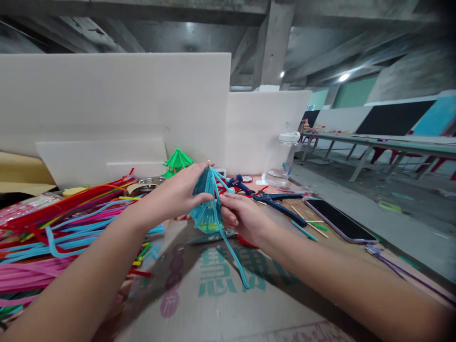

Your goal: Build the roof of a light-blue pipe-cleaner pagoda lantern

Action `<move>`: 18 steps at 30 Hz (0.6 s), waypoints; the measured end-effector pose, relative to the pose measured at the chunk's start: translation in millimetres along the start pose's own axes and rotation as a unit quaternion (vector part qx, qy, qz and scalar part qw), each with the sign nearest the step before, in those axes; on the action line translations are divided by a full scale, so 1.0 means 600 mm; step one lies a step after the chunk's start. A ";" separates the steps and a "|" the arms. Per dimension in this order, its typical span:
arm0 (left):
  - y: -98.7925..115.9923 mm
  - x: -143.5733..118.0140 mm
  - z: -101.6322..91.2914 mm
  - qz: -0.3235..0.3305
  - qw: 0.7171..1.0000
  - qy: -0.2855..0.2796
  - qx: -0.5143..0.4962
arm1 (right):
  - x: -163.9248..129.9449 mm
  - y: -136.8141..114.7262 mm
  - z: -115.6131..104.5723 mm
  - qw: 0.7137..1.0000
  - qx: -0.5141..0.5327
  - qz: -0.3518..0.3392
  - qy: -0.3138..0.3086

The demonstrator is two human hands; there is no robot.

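I note the blue umbrella (209, 213) left of the phone (340, 221); left hand (183, 191) half curled, gripping its side, thumb in front; right hand (245, 216) nearly closed, fingertips pinching its opposite edge.

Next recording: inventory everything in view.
Fringed cone: one, blue, centre
Tiered model: one, green, left of cone
Fuzzy strips: many, multicoloured, left
Round item: one, metallic, beyond strips
Pliers: one, dark blue, right of cone
Small tool: one, dark blue, left of pliers
Phone: one, black screen, right
Sticks: several, pale, left of phone
Cord: count unclear, purple, lower right
Bottle: one, clear, beyond pliers
Cardboard: one, brown, below cone
Panels: several, white, behind
Far tables: uncounted, grey, background right
Lights: several, white, overhead
Forearms: two, bare, foreground
Left hand: one, bare, holding cone
Right hand: one, bare, holding cone
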State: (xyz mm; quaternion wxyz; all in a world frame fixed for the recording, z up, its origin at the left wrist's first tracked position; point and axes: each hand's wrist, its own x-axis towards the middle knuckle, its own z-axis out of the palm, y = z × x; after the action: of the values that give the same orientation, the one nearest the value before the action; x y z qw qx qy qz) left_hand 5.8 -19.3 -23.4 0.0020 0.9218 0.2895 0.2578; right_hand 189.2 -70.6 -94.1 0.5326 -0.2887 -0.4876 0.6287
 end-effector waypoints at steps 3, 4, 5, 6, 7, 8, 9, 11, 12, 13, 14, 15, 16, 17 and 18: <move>0.004 -0.003 -0.009 -0.020 0.999 0.000 -0.042 | 0.000 0.003 0.001 1.000 0.001 0.000 -0.003; 0.006 -0.003 -0.012 -0.031 0.998 0.008 -0.052 | 0.000 0.004 0.002 1.000 0.000 0.001 -0.004; 0.009 -0.003 -0.013 -0.043 0.997 0.018 -0.057 | -0.001 0.005 0.003 1.000 -0.001 0.001 -0.005; 0.012 -0.002 -0.015 -0.054 0.997 0.027 -0.057 | -0.001 0.005 0.004 1.000 -0.002 0.002 -0.004; 0.015 -0.002 -0.015 -0.062 0.996 0.034 -0.053 | -0.002 0.006 0.005 1.000 -0.003 0.002 -0.002; 0.017 -0.001 -0.015 -0.068 0.996 0.040 -0.047 | -0.003 0.006 0.006 1.000 -0.003 0.001 0.000; 0.018 0.000 -0.015 -0.071 0.996 0.044 -0.041 | -0.003 0.005 0.006 1.000 -0.003 0.001 0.002; 0.019 0.001 -0.014 -0.067 0.996 0.047 -0.034 | -0.004 0.004 0.007 1.000 -0.002 0.002 0.003; 0.018 0.002 -0.013 -0.064 0.996 0.048 -0.034 | -0.004 0.004 0.007 1.000 -0.002 0.002 0.002; 0.017 0.002 -0.013 -0.060 0.996 0.050 -0.035 | -0.004 0.003 0.008 1.000 -0.002 0.002 0.002; 0.016 0.002 -0.012 -0.057 0.996 0.051 -0.037 | -0.004 0.003 0.008 1.000 -0.002 0.003 0.002; 0.016 0.003 -0.011 -0.055 0.996 0.053 -0.038 | -0.003 0.003 0.008 1.000 -0.002 0.004 0.002; 0.016 0.003 -0.011 -0.053 0.996 0.055 -0.037 | -0.003 0.003 0.008 1.000 -0.001 0.004 0.002; 0.016 0.003 -0.010 -0.053 0.996 0.057 -0.035 | -0.003 0.003 0.008 1.000 -0.001 0.004 0.002; 0.016 0.003 -0.010 -0.052 0.996 0.060 -0.032 | -0.003 0.003 0.008 1.000 -0.001 0.004 0.002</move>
State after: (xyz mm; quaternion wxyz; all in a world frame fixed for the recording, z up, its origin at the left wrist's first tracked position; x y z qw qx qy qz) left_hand 9.5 -27.0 -15.9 0.0279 0.8878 0.3283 0.3212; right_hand 184.9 -73.7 -94.3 0.5308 -0.2924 -0.4861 0.6296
